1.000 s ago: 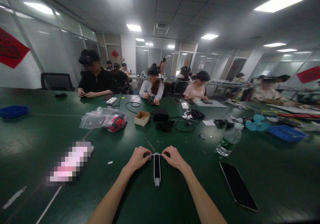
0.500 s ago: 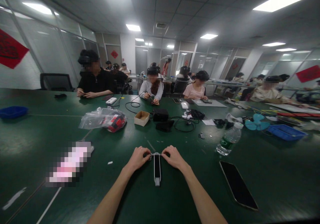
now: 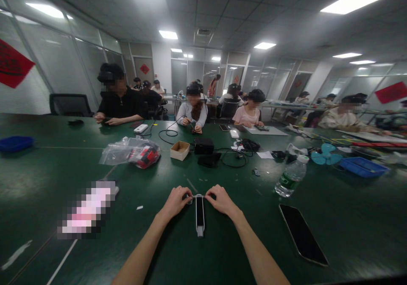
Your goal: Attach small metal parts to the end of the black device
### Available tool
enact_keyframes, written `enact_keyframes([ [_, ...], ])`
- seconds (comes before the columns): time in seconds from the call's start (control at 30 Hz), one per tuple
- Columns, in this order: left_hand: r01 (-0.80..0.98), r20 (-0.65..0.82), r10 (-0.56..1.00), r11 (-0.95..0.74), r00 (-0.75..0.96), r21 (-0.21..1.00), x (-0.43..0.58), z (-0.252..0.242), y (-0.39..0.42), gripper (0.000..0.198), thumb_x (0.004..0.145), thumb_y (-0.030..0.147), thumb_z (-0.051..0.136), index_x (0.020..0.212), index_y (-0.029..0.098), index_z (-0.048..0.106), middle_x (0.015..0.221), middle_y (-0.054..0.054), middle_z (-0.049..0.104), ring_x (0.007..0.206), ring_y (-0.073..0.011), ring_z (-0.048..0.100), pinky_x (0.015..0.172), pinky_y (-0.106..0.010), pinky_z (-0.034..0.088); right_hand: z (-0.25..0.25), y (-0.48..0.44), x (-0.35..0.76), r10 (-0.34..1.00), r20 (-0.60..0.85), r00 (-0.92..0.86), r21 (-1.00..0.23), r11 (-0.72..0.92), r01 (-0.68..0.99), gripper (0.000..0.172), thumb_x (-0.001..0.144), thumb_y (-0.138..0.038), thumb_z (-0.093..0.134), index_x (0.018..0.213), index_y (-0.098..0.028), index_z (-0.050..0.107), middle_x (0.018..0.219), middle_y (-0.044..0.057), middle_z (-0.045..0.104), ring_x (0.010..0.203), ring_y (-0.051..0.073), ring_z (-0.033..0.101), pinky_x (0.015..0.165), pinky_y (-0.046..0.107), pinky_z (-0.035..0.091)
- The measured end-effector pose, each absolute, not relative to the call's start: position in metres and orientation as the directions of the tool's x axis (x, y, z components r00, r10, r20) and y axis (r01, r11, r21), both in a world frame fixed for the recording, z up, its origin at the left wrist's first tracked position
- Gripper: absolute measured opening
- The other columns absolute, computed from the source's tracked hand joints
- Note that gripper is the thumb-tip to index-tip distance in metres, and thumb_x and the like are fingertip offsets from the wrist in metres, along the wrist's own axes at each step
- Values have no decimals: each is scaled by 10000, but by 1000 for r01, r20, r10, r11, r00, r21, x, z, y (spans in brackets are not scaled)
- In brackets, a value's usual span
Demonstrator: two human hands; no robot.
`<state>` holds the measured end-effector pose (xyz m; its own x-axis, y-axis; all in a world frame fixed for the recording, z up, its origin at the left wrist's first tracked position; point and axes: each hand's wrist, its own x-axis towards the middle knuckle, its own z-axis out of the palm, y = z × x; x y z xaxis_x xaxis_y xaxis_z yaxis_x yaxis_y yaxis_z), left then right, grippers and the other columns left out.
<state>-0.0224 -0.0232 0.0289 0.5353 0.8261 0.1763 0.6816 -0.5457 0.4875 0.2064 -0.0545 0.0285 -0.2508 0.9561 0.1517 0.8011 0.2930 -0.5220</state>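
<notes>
A narrow black device with a pale frame lies lengthwise on the green table, right in front of me. My left hand pinches its far end from the left, fingers curled. From the right, my right hand pinches the same far end. Both wrists rest near the table top. What the fingertips press on at that end is too small to make out.
A dark phone lies at the right, a water bottle beyond it. A plastic bag with red parts, a small cardboard box, black cables and blue trays sit further back. Several people work along the far side.
</notes>
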Motion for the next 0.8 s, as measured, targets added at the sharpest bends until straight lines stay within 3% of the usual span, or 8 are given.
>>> enact_keyframes([
  [0.57,681,177,851,-506,495,529,-22,29,-23,110,853,261,555,911,217,637,915,-15,666,863,-186,560,765,-310,413,31,-56,207,966,111,-234,-549,256,796,204,894,-346,503,895,-224,667,945,31,646,922,191,516,859,371,382],
  [0.8,722,172,853,-511,493,467,-23,29,-22,160,861,316,564,937,247,687,991,-35,662,967,-222,548,833,-357,394,30,-54,207,958,147,-248,-536,288,794,186,884,-334,524,875,-225,675,909,27,657,902,190,521,833,352,381],
])
